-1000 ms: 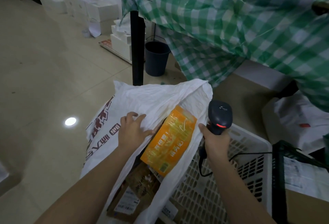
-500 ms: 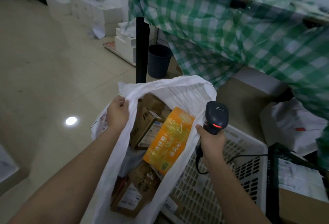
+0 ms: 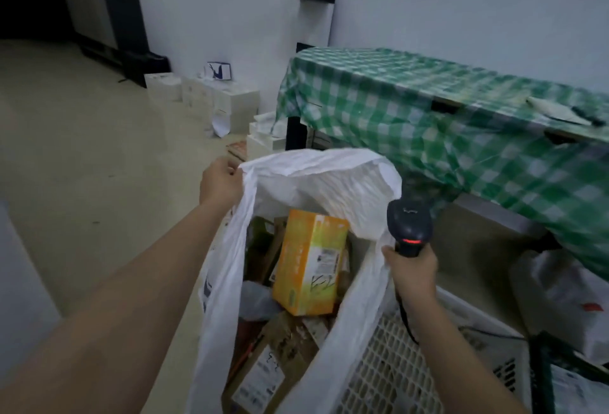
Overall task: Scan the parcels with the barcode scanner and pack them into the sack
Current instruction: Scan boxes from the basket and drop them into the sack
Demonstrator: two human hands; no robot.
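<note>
left hand (image 3: 220,183) grips sack (image 3: 329,179) rim | right hand (image 3: 412,268) grips scanner (image 3: 409,222)

The sack (image 3: 316,179) runs off the bottom edge, so its base is out of view, and its near wall hides the lower parcels. The orange box (image 3: 309,262) covers the cartons behind it, and its label print is too small to read. The scanner (image 3: 409,224) handle is buried in the right hand (image 3: 412,270). The white basket (image 3: 395,367) is cut off below. The whole view is dim and blurred.
</note>
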